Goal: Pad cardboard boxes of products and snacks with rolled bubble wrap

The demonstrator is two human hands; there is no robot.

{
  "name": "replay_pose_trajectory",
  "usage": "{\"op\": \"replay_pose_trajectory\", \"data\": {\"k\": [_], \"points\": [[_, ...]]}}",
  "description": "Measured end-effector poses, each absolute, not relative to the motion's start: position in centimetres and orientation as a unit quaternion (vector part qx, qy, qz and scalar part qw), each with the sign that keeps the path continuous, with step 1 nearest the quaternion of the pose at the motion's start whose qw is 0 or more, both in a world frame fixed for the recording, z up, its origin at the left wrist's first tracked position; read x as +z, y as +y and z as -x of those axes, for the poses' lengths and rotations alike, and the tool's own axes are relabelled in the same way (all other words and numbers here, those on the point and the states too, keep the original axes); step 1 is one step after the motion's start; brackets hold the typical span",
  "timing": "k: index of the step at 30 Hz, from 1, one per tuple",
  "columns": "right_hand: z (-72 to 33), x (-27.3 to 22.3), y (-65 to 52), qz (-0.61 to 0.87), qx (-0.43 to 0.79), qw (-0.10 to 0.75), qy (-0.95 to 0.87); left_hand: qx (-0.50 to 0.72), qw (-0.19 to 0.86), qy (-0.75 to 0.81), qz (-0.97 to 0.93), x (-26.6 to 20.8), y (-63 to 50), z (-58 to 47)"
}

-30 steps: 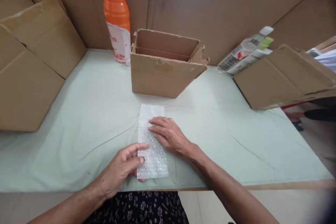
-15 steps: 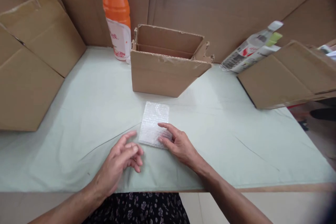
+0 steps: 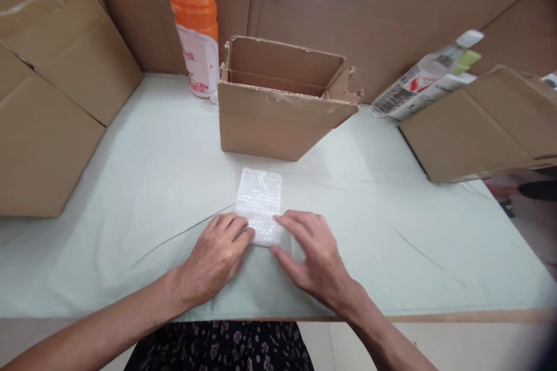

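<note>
A piece of bubble wrap [image 3: 260,194], whitish and clear, lies flat on the pale green cloth with a crease across its lower part. My left hand [image 3: 221,249] is closed at its lower left edge, thumb against the near corner and fingertips on the side. At the lower right edge is my right hand [image 3: 311,252], thumb and fingers apart, the index fingertip touching the wrap. Just beyond the wrap stands an open cardboard box [image 3: 265,122]; its floor is hidden.
An orange-topped bottle [image 3: 195,29] stands behind the box. Large cardboard boxes flank the table, one at left [image 3: 47,110] and one at right [image 3: 483,124]. A clear plastic bottle [image 3: 422,81] leans at the back right. The table's front edge [image 3: 435,316] runs below my forearms.
My left hand has moved right and closed on the wrap's lower left edge. My right hand has slid from on top of the wrap to its right edge. A crease now shows.
</note>
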State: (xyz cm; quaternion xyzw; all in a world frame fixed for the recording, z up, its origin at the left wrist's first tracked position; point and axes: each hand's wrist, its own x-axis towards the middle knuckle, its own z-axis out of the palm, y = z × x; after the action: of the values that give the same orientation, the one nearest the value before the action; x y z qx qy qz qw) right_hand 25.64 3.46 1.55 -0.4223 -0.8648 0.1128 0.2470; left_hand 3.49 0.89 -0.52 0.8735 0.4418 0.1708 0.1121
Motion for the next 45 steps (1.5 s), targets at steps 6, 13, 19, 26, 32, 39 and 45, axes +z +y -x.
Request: {"op": "replay_pose_trajectory", "data": {"k": [6,13,19,26,32,39,45], "points": [[-25.0,0.3,3.6,0.396,0.175,0.18,-0.883,0.225,0.152,0.448,-0.852,-0.3,0.6,-2.9],[-26.0,0.8,2.9,0.442,0.193,0.252,-0.839,0.265,0.255,0.474,-0.8,0.4,1.9,-2.3],[-25.3,0.5,2.7,0.367,0.071,0.191,-0.908,0.229,0.187,0.508,-0.809,-0.6,4.7,-3.4],[-24.6,-0.4,4.2,0.463,0.255,0.291,-0.797,0.377,0.447,0.604,-0.541,0.1,1.1,-2.4],[-24.3,1.3,3.5,0.461,0.458,0.282,-0.705,0.436,0.687,0.525,-0.25,1.3,0.0,-4.0],[-25.5,1.3,4.0,0.409,0.428,0.254,-0.764,0.366,0.578,0.547,-0.483,1.4,-0.3,-4.4],[-26.1,2.1,5.5,0.402,0.342,0.32,-0.787,0.416,0.145,0.498,-0.747,4.5,4.1,-2.8]]}}
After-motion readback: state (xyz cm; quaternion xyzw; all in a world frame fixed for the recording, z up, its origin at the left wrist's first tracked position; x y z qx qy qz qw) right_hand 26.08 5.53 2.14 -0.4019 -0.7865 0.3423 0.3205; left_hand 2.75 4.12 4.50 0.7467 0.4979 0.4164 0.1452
